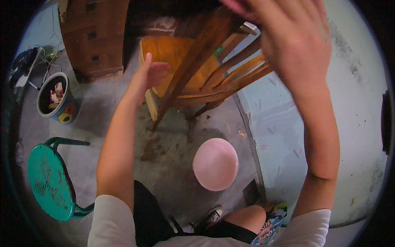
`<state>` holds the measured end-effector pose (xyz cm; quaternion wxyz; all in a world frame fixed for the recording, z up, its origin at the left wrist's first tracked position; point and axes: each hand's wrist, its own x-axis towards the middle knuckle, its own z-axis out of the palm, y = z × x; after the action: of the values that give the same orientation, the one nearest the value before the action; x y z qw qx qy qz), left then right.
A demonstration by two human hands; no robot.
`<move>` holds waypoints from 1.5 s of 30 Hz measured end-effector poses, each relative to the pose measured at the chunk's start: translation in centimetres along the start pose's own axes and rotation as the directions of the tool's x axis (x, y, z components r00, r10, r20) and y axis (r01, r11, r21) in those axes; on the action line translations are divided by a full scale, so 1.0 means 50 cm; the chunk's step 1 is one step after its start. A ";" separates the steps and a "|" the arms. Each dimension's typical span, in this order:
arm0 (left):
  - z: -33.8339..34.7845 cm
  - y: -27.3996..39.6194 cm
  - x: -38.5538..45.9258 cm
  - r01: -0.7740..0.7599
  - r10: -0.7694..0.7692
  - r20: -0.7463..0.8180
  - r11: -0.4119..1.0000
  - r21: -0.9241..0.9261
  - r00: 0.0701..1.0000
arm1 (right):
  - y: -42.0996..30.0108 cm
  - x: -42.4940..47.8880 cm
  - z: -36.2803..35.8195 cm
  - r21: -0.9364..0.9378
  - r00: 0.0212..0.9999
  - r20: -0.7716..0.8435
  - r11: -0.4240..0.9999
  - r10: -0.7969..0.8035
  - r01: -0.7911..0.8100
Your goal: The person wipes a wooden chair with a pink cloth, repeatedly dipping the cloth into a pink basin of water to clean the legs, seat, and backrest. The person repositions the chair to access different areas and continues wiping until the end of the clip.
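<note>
A wooden chair (182, 80) with a slatted back and an orange-brown seat (168, 46) stands before me. My left hand (152, 72) is held out by the seat's near side, thumb raised and fingers apart, with nothing in it. Whether it touches the wood cannot be made out. Up at the top of the view my right hand (293, 40) is over the upper end of the chair back, blurred. Something pink shows by its fingers, which are partly cut off by the frame, so its grip is unclear. A pink plastic basin (216, 165) rests on the floor below the chair.
A green round stool (51, 182) with a worn top stands at the left. Beyond it is a waste bin (63, 105) containing wrappers. A brown cabinet (95, 40) rises at the back. The pale wall (348, 123) bounds the right side. Printed bags (270, 227) lie beside my leg.
</note>
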<state>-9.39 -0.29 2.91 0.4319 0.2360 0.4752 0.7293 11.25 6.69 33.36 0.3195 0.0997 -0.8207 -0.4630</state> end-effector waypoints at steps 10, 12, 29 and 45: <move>0.044 0.004 -0.035 0.132 -0.123 0.083 0.985 -0.114 0.989 | -0.347 -0.264 0.226 0.319 0.977 0.209 0.948 -0.051 -0.019; 0.034 0.012 -0.046 0.141 -0.133 0.106 0.987 -0.071 0.985 | -0.441 -0.316 0.269 0.398 0.952 0.273 0.917 -0.137 0.018; 0.045 0.039 -0.030 -0.069 0.118 0.103 0.919 -0.388 0.988 | -0.313 -0.273 0.242 0.218 0.992 0.093 0.974 -0.082 0.060; 0.195 -0.002 -0.031 -0.613 0.621 0.022 0.768 0.185 0.784 | -0.175 -0.144 0.212 0.259 0.740 -0.332 0.811 0.585 -0.525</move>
<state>-1.17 3.18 7.20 0.1354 0.4027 0.4447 0.7885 9.13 12.57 19.14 0.5938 -0.0347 -0.7626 -0.2540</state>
